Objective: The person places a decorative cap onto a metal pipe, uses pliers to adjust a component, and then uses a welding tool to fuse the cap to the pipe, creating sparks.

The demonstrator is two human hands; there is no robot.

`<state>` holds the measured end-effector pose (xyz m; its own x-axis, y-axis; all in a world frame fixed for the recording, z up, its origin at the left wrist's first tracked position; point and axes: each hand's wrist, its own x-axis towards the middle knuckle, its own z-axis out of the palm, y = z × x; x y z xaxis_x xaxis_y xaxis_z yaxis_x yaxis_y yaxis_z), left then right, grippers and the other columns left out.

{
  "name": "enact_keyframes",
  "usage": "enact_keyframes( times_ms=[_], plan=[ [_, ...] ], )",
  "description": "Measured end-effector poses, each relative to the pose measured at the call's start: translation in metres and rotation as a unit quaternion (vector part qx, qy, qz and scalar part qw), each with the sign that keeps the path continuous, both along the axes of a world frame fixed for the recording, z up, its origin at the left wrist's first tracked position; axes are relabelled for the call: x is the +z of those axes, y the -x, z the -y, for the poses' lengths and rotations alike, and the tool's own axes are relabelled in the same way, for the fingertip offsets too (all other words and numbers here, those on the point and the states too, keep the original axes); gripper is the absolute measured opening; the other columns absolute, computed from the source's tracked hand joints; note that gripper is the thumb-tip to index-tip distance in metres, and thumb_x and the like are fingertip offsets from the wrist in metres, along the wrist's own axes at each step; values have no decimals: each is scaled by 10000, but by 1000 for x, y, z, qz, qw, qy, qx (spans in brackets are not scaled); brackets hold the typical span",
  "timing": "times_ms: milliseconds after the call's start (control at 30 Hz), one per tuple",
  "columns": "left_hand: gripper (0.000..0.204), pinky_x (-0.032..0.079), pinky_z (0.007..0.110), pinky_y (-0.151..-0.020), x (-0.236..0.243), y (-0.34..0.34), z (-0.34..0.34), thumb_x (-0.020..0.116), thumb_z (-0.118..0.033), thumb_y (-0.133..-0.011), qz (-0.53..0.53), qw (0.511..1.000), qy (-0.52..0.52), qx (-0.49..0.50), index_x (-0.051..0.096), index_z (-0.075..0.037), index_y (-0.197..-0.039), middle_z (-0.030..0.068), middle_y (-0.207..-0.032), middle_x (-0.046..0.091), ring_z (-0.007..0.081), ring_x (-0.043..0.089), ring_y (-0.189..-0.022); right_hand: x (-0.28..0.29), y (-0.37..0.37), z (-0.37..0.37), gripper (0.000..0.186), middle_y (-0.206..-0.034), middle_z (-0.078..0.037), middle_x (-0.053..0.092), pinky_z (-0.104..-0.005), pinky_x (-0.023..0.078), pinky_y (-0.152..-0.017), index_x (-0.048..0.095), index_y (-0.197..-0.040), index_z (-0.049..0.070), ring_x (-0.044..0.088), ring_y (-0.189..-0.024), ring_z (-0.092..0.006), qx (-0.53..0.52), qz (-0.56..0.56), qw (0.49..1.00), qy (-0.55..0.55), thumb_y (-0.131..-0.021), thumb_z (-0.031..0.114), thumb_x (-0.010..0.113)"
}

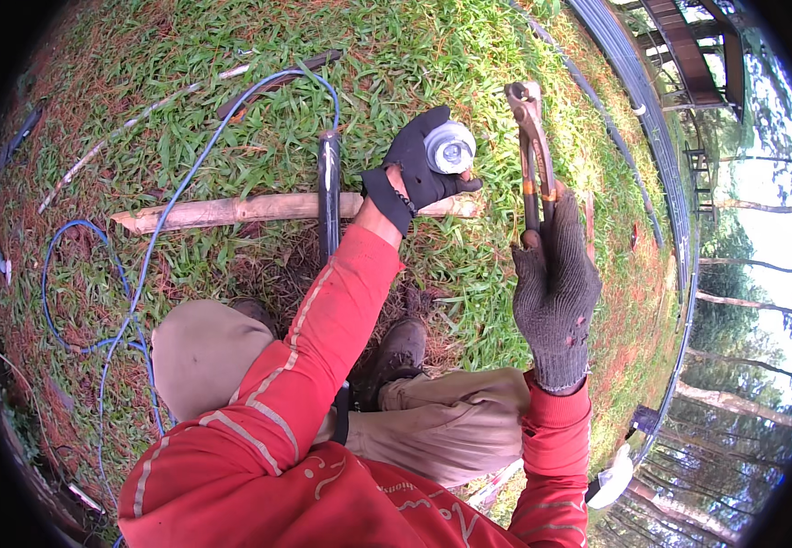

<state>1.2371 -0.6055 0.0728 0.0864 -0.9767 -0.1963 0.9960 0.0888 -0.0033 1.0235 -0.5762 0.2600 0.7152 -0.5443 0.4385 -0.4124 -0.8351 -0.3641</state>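
My left hand point(417, 163), in a black glove, is closed around a grey-white round piece point(451, 148) with a ringed end facing up; its exact kind is unclear. My right hand point(556, 288), in a dark grey knitted glove, grips the handles of a pair of pliers point(535, 151). Their worn metal jaws point away from me, to the right of the round piece and apart from it. Orange bands mark the handles. A black pipe point(328, 187) stands just left of my left wrist, and a blue cable point(202, 151) runs to its top.
A peeled wooden pole point(232, 212) lies across the grass behind the pipe. A thin stick point(108, 155) and a dark piece of wood point(273, 84) lie farther off. Blue cable loops at the left. Long dark pipes point(638, 73) curve along the right, before trees and a shelter.
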Motion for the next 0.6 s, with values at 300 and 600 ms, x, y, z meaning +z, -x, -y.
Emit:
enact_keyframes(
  times_ms=[300, 600],
  plan=[
    [401, 553, 720, -926, -11, -10, -5, 573, -481, -1092, -60, 998, 30, -10, 730, -124, -997, 130, -905, 770, 401, 718, -779, -1, -3, -6, 512, -1297, -318, 731, -454, 607, -970, 591, -1531, -23, 762, -1168, -437, 4, -72, 995, -68, -1024, 35, 639],
    [279, 556, 654, -844, -8, -15, -7, 639, -446, -1068, -133, 989, 45, -53, 725, -191, -996, 81, -860, 757, 346, 708, -764, 3, -6, -5, 528, -1396, -285, 721, -409, 588, -1006, 538, -1557, -81, 758, -1226, -343, 21, -202, 972, -118, -1044, 14, 621]
  ],
)
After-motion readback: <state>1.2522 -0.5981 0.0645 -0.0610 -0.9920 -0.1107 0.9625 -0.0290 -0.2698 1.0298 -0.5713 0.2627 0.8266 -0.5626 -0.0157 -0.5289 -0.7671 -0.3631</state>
